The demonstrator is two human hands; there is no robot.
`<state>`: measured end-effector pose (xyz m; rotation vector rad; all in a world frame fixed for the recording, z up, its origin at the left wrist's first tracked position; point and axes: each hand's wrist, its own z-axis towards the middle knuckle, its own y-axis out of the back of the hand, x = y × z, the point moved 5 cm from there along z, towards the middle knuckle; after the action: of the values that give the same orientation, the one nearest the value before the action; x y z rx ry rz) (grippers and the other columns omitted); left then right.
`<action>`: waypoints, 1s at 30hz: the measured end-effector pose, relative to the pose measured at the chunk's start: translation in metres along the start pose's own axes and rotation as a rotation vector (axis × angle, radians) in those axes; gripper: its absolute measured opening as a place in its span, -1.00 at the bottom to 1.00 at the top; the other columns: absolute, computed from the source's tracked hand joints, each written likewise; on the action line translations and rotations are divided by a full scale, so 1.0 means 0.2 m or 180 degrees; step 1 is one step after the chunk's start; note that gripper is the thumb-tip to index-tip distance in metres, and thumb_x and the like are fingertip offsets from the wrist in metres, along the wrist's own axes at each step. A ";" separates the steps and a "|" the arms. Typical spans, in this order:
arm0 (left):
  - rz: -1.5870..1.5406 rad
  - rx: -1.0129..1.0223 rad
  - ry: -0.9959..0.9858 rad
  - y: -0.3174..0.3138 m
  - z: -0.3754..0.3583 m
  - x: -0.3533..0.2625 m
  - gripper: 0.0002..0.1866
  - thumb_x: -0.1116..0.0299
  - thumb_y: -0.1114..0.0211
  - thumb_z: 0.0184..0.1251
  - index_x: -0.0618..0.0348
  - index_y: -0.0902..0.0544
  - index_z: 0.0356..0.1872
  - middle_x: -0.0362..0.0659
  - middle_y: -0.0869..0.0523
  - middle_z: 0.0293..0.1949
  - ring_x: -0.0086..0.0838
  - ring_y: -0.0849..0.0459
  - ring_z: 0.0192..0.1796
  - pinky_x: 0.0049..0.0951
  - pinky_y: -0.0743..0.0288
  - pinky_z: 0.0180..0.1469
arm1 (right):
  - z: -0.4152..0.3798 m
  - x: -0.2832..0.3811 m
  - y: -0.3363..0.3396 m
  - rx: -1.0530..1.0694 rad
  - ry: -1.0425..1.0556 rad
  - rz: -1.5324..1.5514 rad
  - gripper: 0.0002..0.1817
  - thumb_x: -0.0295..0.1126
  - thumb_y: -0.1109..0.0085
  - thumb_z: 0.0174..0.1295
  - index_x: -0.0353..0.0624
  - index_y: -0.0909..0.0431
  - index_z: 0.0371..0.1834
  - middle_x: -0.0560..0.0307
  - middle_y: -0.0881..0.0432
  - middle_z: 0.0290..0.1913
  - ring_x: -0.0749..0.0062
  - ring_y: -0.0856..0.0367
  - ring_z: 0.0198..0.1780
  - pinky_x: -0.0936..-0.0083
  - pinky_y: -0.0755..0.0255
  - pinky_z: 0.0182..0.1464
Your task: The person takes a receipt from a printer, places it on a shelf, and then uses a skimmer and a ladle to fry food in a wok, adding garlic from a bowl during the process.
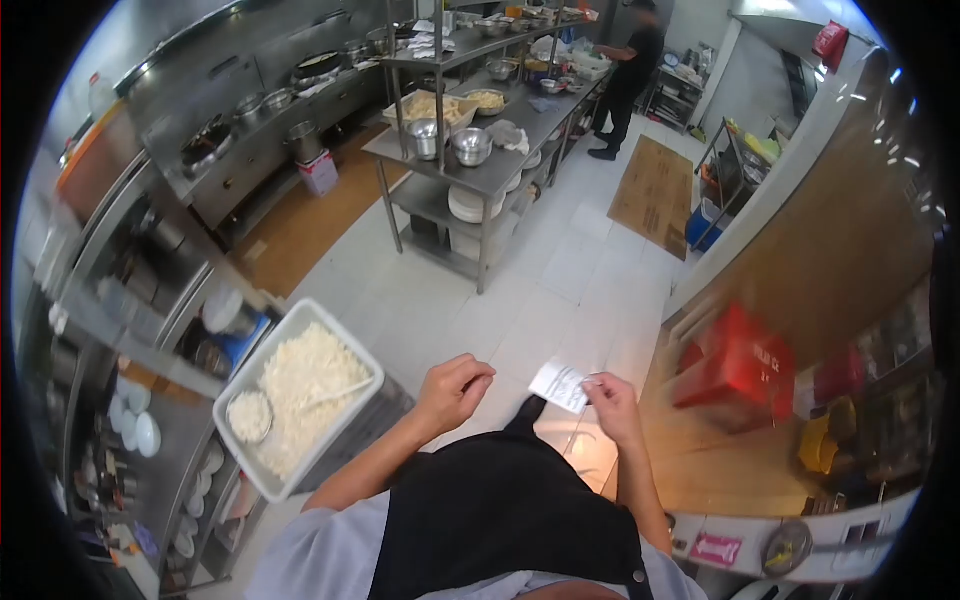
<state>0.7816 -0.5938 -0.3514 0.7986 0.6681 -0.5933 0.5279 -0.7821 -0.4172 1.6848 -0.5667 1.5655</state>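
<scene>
a person in a black apron [500, 510] stands in a commercial kitchen, the right hand [612, 400] pinching a small white paper slip [560, 384] between its fingers, held in the air above the tiled floor [520, 300]. the left hand [455, 388] hovers just beside the slip, fingers curled loosely shut and holding nothing. to the left, near that hand, a white tray [300, 400] heaped with cooked rice carries a small round bowl [249, 415] of rice and a pale spoon [335, 393]. to the right, a red box [740, 365] sits on a wooden surface [720, 455]. farther off, a steel surface [480, 165] bears metal bowls [470, 145]. at the far end, another person [628, 80] in dark clothes stands at a surface.
</scene>
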 end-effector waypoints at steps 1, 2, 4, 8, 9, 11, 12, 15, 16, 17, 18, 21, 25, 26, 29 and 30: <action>0.0044 -0.0027 0.0123 -0.02 0.09 0.10 -0.95 0.50 -0.38 0.38 0.19 -0.75 -0.20 -0.08 -0.67 -0.39 -0.25 -0.68 -0.42 -0.31 -0.52 -0.37 | 0.16 -0.08 0.10 -0.0159 -0.0088 0.0188 -0.76 -0.36 -0.27 0.51 -0.37 -0.72 -0.05 0.17 -0.78 -0.31 0.57 -0.71 -0.28 0.53 -0.58 -0.24; 0.0096 -0.0060 0.0248 -0.04 0.17 0.20 -0.94 0.49 -0.38 0.38 0.21 -0.75 -0.19 -0.07 -0.68 -0.39 -0.25 -0.68 -0.42 -0.32 -0.52 -0.36 | 0.33 -0.15 0.20 -0.0307 -0.0171 0.0382 -0.76 -0.36 -0.26 0.51 -0.37 -0.72 -0.04 0.18 -0.77 -0.31 0.59 -0.71 -0.28 0.55 -0.58 -0.24; 0.0223 -0.0107 0.0546 -0.08 0.32 0.42 -0.90 0.46 -0.39 0.38 0.23 -0.75 -0.16 -0.06 -0.68 -0.38 -0.24 -0.68 -0.41 -0.31 -0.53 -0.34 | 0.73 -0.26 0.40 -0.0446 -0.0168 0.0528 -0.77 -0.36 -0.24 0.52 -0.34 -0.71 0.00 0.16 -0.78 -0.27 0.57 -0.72 -0.26 0.53 -0.60 -0.23; 0.0454 -0.0291 0.1187 -0.12 0.54 0.80 -0.81 0.40 -0.41 0.38 0.23 -0.76 -0.08 -0.03 -0.70 -0.37 -0.20 -0.69 -0.38 -0.29 -0.56 -0.30 | 1.63 -0.23 0.54 -0.0914 -0.0351 0.1209 -0.76 -0.34 -0.17 0.55 -0.28 -0.68 0.05 0.13 -0.79 -0.17 0.51 -0.76 -0.23 0.50 -0.62 -0.22; 0.0487 -0.0370 0.1370 -0.11 0.56 0.85 -0.80 0.38 -0.41 0.38 0.23 -0.76 -0.06 -0.03 -0.70 -0.36 -0.20 -0.69 -0.38 -0.28 -0.57 -0.29 | 1.87 -0.22 0.55 -0.0744 -0.0335 0.1214 -0.74 -0.32 -0.16 0.56 -0.29 -0.66 0.08 0.11 -0.79 -0.12 0.48 -0.77 -0.21 0.49 -0.62 -0.23; 0.0625 -0.0652 0.1580 -0.06 0.62 0.98 -0.79 0.42 -0.43 0.35 0.22 -0.76 -0.04 -0.02 -0.72 -0.36 -0.22 -0.72 -0.36 -0.31 -0.59 -0.26 | 2.42 -0.12 0.50 -0.0459 -0.0292 0.1335 -0.69 -0.28 -0.13 0.57 -0.29 -0.61 0.16 0.07 -0.78 -0.03 0.42 -0.78 -0.18 0.47 -0.61 -0.24; 0.0688 -0.0845 0.1710 -0.04 0.64 1.02 -0.79 0.43 -0.43 0.34 0.22 -0.76 -0.04 -0.01 -0.72 -0.35 -0.23 -0.73 -0.35 -0.31 -0.60 -0.25 | 2.67 -0.03 0.45 -0.0332 -0.0283 0.1428 -0.67 -0.26 -0.12 0.58 -0.28 -0.58 0.20 0.05 -0.78 0.00 0.39 -0.78 -0.17 0.46 -0.61 -0.25; 0.0844 -0.1382 0.2016 0.04 0.67 1.11 -0.79 0.47 -0.45 0.31 0.23 -0.77 -0.05 -0.01 -0.74 -0.35 -0.26 -0.74 -0.35 -0.32 -0.61 -0.24 | 3.40 0.26 0.21 0.0158 -0.0260 0.1849 -0.68 -0.24 -0.12 0.58 -0.23 -0.54 0.21 0.06 -0.75 -0.02 0.35 -0.78 -0.16 0.41 -0.64 -0.31; 0.0890 -0.1543 0.2084 0.07 0.69 1.14 -0.78 0.48 -0.46 0.30 0.23 -0.77 -0.05 -0.01 -0.75 -0.35 -0.27 -0.74 -0.35 -0.33 -0.61 -0.23 | 3.62 0.37 0.13 0.0309 -0.0205 0.2060 -0.70 -0.25 -0.12 0.59 -0.21 -0.54 0.18 0.08 -0.74 -0.07 0.34 -0.79 -0.16 0.39 -0.65 -0.32; 0.0906 -0.1623 0.2166 0.09 0.71 1.18 -0.79 0.48 -0.46 0.30 0.23 -0.77 -0.06 -0.01 -0.75 -0.35 -0.28 -0.73 -0.35 -0.33 -0.61 -0.23 | 3.84 0.48 0.06 0.0423 -0.0135 0.2130 -0.73 -0.25 -0.13 0.58 -0.19 -0.53 0.16 0.10 -0.72 -0.10 0.33 -0.79 -0.16 0.38 -0.66 -0.33; 0.0923 -0.1692 0.2249 0.12 0.72 1.22 -0.79 0.47 -0.46 0.29 0.23 -0.77 -0.06 -0.01 -0.75 -0.35 -0.28 -0.73 -0.35 -0.33 -0.61 -0.24 | 4.03 0.58 -0.02 0.0528 -0.0070 0.2207 -0.75 -0.26 -0.13 0.58 -0.18 -0.53 0.14 0.11 -0.70 -0.13 0.32 -0.80 -0.15 0.36 -0.68 -0.34; 0.1077 -0.1855 0.2392 0.21 0.69 1.38 -0.79 0.47 -0.47 0.29 0.23 -0.78 -0.08 0.00 -0.75 -0.37 -0.29 -0.72 -0.37 -0.32 -0.60 -0.25 | 4.50 0.86 -0.22 0.0615 0.0008 0.2404 -0.78 -0.25 -0.18 0.55 -0.10 -0.56 0.11 0.17 -0.64 -0.17 0.24 -0.77 -0.10 0.27 -0.65 -0.20; 0.1154 -0.2002 0.2377 0.38 0.87 1.66 -0.80 0.46 -0.48 0.29 0.24 -0.78 -0.09 0.00 -0.74 -0.38 -0.30 -0.70 -0.40 -0.33 -0.60 -0.26 | 4.91 1.12 -0.51 0.0693 0.0040 0.2666 -0.82 -0.28 -0.20 0.55 -0.15 -0.55 0.00 0.14 -0.62 -0.19 0.18 -0.76 -0.07 0.19 -0.62 -0.12; 0.1201 -0.1957 0.2331 0.42 0.94 1.72 -0.81 0.46 -0.47 0.31 0.25 -0.77 -0.09 0.00 -0.74 -0.39 -0.29 -0.69 -0.41 -0.33 -0.59 -0.27 | 4.98 1.17 -0.58 0.0691 -0.0004 0.2741 -0.82 -0.28 -0.19 0.56 -0.16 -0.54 -0.01 0.12 -0.61 -0.19 0.16 -0.75 -0.07 0.17 -0.61 -0.11; 0.1234 -0.1842 0.2206 0.56 1.24 1.76 -0.82 0.47 -0.45 0.33 0.26 -0.77 -0.09 0.00 -0.73 -0.39 -0.28 -0.69 -0.41 -0.33 -0.59 -0.27 | 5.17 1.26 -0.76 0.0863 -0.0023 0.3016 -0.81 -0.28 -0.20 0.55 -0.18 -0.53 -0.04 0.10 -0.61 -0.19 0.16 -0.74 -0.07 0.17 -0.61 -0.09; 0.1261 -0.1817 0.2179 0.60 1.32 1.77 -0.82 0.47 -0.45 0.33 0.27 -0.76 -0.09 0.00 -0.73 -0.39 -0.28 -0.69 -0.41 -0.33 -0.59 -0.26 | 5.23 1.29 -0.81 0.0846 0.0002 0.3053 -0.80 -0.28 -0.20 0.55 -0.19 -0.52 -0.05 0.10 -0.62 -0.19 0.16 -0.74 -0.07 0.15 -0.61 -0.09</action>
<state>1.1754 -0.8148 -0.4183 0.5554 1.1970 0.2600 1.3582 -1.4422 -0.1664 1.6856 -1.3481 2.3764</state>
